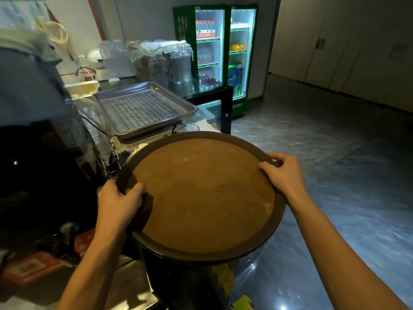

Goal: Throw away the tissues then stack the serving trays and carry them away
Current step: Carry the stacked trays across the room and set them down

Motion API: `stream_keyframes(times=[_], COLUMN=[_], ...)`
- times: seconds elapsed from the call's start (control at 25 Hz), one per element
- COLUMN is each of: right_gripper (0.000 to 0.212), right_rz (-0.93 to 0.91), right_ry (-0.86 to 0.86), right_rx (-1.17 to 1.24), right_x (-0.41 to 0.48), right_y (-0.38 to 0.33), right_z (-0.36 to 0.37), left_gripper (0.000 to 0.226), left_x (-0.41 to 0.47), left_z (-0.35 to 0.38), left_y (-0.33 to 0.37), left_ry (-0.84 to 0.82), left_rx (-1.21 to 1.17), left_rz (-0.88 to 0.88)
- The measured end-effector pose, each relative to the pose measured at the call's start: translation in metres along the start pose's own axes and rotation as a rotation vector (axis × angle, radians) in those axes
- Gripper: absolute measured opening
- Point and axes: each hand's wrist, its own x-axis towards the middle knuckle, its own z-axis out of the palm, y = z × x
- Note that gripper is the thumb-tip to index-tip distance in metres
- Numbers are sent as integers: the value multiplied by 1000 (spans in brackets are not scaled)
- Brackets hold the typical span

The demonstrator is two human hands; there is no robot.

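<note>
A round brown serving tray (201, 198) with a dark rim fills the middle of the view, held level over the end of a counter. Whether more trays lie under it I cannot tell. My left hand (120, 201) grips the tray's left rim, thumb on top of the brown surface. My right hand (283, 173) grips the right rim, fingers curled over the edge. The tray's top is bare. No tissues are in view.
A perforated steel tray (143, 108) sits on the counter just beyond the round tray. Stacked clear cups (169, 61) and a sink tap (85, 69) stand further back. A lit green drinks fridge (221, 54) is behind. Dark glossy floor (335, 153) spreads right.
</note>
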Motion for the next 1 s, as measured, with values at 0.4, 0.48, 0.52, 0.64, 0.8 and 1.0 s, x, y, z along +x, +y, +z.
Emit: stream_keyframes(times=[0.4, 0.48, 0.52, 0.64, 0.8, 1.0], right_gripper=[31, 30, 31, 31, 30, 26], right_rz=[-85, -102, -103, -127, -138, -163], right_ry=[-40, -38, -37, -51, -18, 41], right_rx=[-97, -122, -135, -191, -221, -212], right_x=[19, 24, 27, 35, 40, 39], right_y=[-12, -16, -17, -19, -20, -20], right_z=[16, 22, 24, 34, 46, 51], left_gripper=[51, 52, 53, 57, 42, 28], left_x=[-1, 1, 1, 6, 13, 18], left_z=[-1, -1, -2, -3, -2, 1], left_y=[-4, -3, -3, -5, -9, -14], left_ry=[25, 43, 51, 65, 81, 109], left_rx=[-8, -34, -37, -29, -35, 11], left_rz=[-7, -11, -16, -32, -42, -14])
